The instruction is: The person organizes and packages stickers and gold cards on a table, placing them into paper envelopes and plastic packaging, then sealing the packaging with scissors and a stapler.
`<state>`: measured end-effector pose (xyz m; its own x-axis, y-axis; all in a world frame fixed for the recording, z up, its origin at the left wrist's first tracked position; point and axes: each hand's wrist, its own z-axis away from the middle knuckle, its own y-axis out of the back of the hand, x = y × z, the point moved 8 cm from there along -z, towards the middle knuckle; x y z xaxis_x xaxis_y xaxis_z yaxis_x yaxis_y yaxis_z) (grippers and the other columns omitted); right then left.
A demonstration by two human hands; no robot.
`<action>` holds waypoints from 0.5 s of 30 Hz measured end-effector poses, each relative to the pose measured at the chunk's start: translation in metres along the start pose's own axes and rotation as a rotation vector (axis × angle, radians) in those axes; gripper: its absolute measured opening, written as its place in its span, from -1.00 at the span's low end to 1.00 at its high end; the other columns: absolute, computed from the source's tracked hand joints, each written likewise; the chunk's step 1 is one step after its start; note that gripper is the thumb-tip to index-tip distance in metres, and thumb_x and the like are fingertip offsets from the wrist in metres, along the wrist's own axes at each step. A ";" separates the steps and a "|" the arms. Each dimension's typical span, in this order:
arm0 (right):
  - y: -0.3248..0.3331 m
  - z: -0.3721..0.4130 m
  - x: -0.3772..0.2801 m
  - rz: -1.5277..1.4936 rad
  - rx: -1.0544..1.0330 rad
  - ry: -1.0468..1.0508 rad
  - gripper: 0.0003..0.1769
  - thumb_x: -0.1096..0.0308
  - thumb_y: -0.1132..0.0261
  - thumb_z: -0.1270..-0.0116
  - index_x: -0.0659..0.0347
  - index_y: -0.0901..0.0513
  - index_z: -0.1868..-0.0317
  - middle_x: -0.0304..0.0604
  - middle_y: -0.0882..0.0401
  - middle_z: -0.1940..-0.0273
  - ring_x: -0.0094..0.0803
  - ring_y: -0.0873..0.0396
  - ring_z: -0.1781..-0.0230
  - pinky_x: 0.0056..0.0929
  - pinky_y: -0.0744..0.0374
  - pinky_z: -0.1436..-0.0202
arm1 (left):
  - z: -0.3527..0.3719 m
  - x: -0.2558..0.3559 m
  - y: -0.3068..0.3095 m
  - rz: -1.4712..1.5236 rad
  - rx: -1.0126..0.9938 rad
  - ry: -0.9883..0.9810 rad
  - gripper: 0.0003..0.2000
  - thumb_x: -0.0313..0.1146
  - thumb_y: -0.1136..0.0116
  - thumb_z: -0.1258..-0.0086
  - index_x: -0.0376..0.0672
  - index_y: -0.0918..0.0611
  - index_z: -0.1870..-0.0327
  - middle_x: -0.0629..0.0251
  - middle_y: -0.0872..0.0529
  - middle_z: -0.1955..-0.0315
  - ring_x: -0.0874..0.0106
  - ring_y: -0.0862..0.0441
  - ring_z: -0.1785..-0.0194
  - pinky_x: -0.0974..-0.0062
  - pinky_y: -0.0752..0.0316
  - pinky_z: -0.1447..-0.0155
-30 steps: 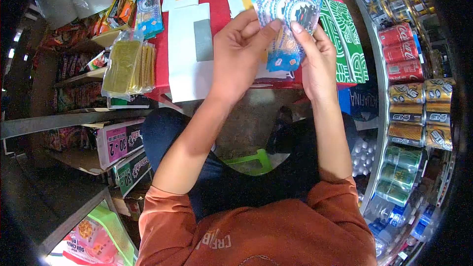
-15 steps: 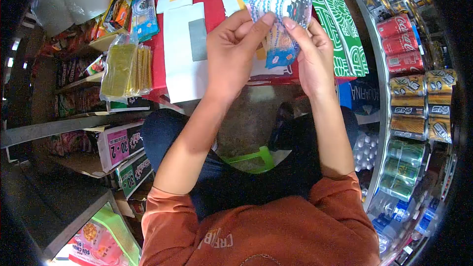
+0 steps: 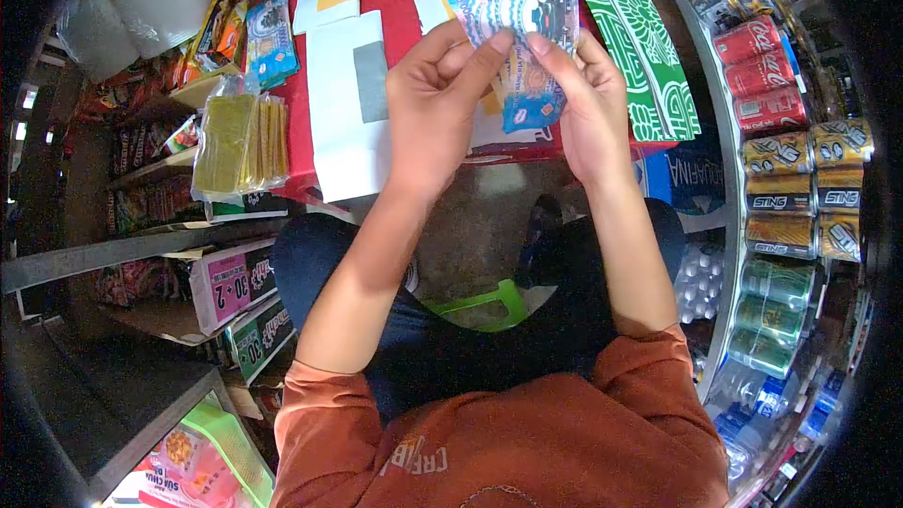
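Several blue joss paper notes (image 3: 538,85), printed with ornate white patterns, are spread in a fan above the table's front edge. My left hand (image 3: 437,99) pinches the left side of the fan, thumb on top and fingers curled behind. On the other side, my right hand (image 3: 593,103) is closed on the same notes with its thumb pressed on their faces. The palms and most fingertips are hidden behind the paper. Another stack of blue notes (image 3: 271,42) lies at the table's left edge.
Under the notes is a red table (image 3: 299,127) with white sheets (image 3: 343,146) and green patterned paper (image 3: 649,66). A clear pack of yellow sheets (image 3: 226,146) sits on the left. Shelved drink cans (image 3: 781,188) stand close on the right; boxes (image 3: 235,287) fill the lower left.
Both hands and the notes have shifted slightly left in view. The fan looks a little more spread on its left side. Both hands keep their hold.
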<state>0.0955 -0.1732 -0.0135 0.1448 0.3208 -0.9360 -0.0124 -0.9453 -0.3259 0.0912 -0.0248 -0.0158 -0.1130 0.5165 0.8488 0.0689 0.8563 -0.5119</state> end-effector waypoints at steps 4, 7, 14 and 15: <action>0.000 -0.001 -0.001 0.008 -0.001 0.019 -0.70 0.39 -0.41 -0.41 0.28 -0.65 -0.10 -0.18 -0.76 -0.01 -0.56 -0.69 0.05 -0.51 -0.64 -0.05 | -0.001 -0.001 0.000 0.005 0.000 0.001 -0.77 -0.51 -0.29 -0.48 -0.36 -0.69 -0.10 0.22 -0.84 0.12 0.65 -0.70 0.11 0.69 -0.58 0.01; -0.001 0.000 -0.001 0.018 -0.003 0.015 -0.69 0.38 -0.41 -0.41 0.28 -0.66 -0.10 -0.19 -0.76 0.00 -0.56 -0.69 0.07 -0.51 -0.64 -0.03 | 0.000 -0.001 0.001 -0.003 -0.005 -0.011 -0.77 -0.51 -0.30 -0.48 -0.36 -0.69 -0.09 0.22 -0.84 0.13 0.66 -0.70 0.11 0.69 -0.58 0.02; -0.002 0.000 0.001 -0.015 -0.015 -0.001 -0.69 0.37 -0.44 -0.39 0.26 -0.66 -0.09 -0.19 -0.76 0.01 -0.57 -0.69 0.09 -0.50 -0.66 0.01 | 0.000 0.000 0.002 0.005 -0.001 -0.022 -0.81 -0.48 -0.31 -0.48 -0.34 -0.70 -0.03 0.24 -0.84 0.18 0.68 -0.69 0.17 0.71 -0.56 0.09; -0.002 0.000 0.001 -0.016 -0.013 -0.003 -0.69 0.37 -0.44 -0.39 0.26 -0.66 -0.09 -0.20 -0.76 0.01 -0.57 -0.69 0.09 -0.50 -0.66 0.02 | 0.000 -0.001 0.003 0.003 -0.001 -0.022 -0.81 -0.47 -0.31 -0.48 -0.33 -0.70 -0.03 0.24 -0.84 0.18 0.68 -0.69 0.18 0.71 -0.56 0.09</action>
<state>0.0956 -0.1710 -0.0140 0.1423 0.3364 -0.9309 0.0032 -0.9406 -0.3395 0.0918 -0.0229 -0.0182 -0.1351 0.5188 0.8442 0.0698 0.8549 -0.5142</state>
